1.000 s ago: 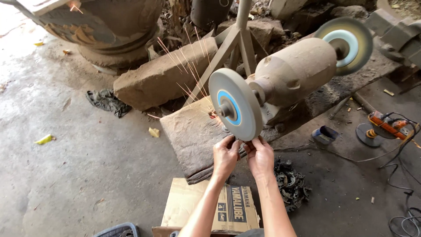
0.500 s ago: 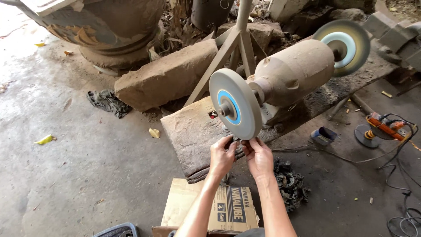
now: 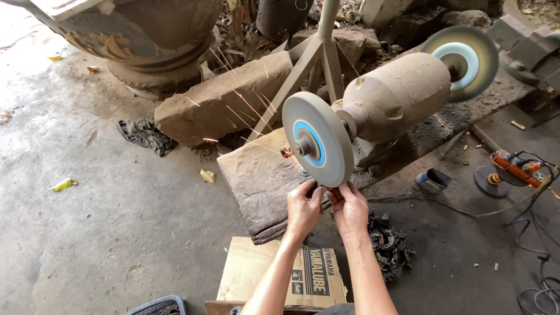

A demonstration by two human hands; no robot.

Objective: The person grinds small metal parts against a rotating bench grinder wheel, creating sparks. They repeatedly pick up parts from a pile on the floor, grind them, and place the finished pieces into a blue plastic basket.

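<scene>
A dusty bench grinder [image 3: 394, 96] stands on a stone slab, with a grey wheel with a blue centre [image 3: 317, 139] facing me and a second wheel [image 3: 464, 60] at its far end. My left hand [image 3: 303, 207] and my right hand [image 3: 348, 207] are side by side just below the near wheel. Together they pinch a small dark piece [image 3: 324, 190] against the wheel's lower rim; the piece is mostly hidden by my fingers. Thin sparks [image 3: 239, 105] fly up and to the left from the wheel.
A flat stone block [image 3: 256, 181] lies under the wheel, a longer block [image 3: 221, 99] behind it. A cardboard box [image 3: 280, 277] sits by my forearms. A heap of dark metal parts [image 3: 388, 242] lies right of my hands. An orange power tool [image 3: 513, 166] with cables lies far right.
The sparks stopped half a second ago and now fly again. My hands have stayed at the wheel's lower rim with only a slight shift.
</scene>
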